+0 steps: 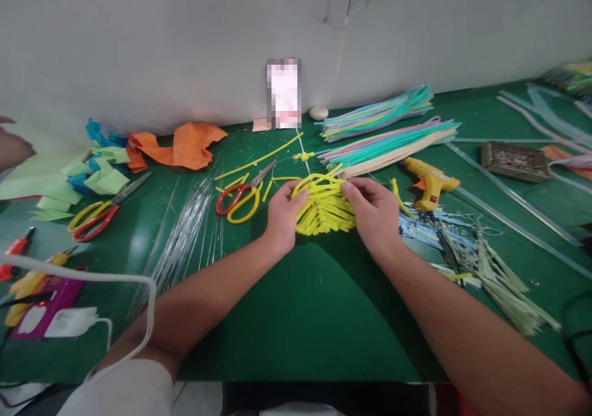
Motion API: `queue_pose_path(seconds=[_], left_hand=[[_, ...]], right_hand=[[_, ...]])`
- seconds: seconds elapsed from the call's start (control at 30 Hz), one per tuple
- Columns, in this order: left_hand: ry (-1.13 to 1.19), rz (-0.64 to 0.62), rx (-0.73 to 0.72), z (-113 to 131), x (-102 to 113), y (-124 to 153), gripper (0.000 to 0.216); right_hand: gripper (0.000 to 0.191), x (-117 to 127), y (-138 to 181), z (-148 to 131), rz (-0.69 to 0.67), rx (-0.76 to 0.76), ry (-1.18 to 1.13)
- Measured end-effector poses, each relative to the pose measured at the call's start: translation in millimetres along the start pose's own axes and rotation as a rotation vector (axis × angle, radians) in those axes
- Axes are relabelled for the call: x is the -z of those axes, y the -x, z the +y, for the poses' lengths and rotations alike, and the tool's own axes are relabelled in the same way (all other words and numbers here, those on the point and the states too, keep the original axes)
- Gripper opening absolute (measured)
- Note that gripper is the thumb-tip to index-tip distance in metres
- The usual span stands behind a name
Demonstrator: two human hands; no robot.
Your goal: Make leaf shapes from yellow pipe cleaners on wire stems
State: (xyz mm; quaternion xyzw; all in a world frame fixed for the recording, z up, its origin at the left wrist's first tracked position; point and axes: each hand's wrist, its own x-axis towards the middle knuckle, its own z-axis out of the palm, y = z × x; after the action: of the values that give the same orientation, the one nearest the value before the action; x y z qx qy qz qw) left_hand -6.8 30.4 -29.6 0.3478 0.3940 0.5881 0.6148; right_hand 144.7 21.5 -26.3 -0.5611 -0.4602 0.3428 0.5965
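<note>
Between my hands, above the green table, is a yellow leaf-shaped piece [326, 209] made of many fuzzy pipe-cleaner strips angled to both sides of a middle line. My left hand [283, 212] pinches its left upper edge with thumb and fingers. At the right upper edge my right hand [375, 209] grips it the same way. Red-and-yellow scissors [245, 195] lie just left of my left hand, blades partly apart. Loose yellow pipe cleaners [261, 155] lie behind them. A yellow glue gun [430, 183] rests right of my right hand.
Bundled coloured pipe cleaners [388, 145] lie at the back. A phone [284, 92] leans on the wall. Thin wires [187, 231] spread on the left, near second scissors [104, 209] and a purple power strip [50, 308]. A white cable [150, 305] crosses my left arm. Another person's hand [13, 148] shows far left.
</note>
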Motion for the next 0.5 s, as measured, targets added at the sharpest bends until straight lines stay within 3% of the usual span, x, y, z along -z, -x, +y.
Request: queue_pose_path(seconds=[0.13,0.3,0.5], left_hand=[[-0.045,-0.026,0.035,-1.7,0.5,0.3,0.032],[-0.122,0.03,0.018,-4.0,2.1,-0.6,0.031],[-0.15,0.106,-0.014,-4.0,2.4,-0.7,0.033]], right_hand=[[0.018,1.1,-0.3,-1.5,-0.008,0.0,-0.007],[0.022,3.8,-4.4,-6.2,0.0,0.005,0.044],[0.025,5.1,-8.5,-6.1,-0.055,0.026,-0.125]])
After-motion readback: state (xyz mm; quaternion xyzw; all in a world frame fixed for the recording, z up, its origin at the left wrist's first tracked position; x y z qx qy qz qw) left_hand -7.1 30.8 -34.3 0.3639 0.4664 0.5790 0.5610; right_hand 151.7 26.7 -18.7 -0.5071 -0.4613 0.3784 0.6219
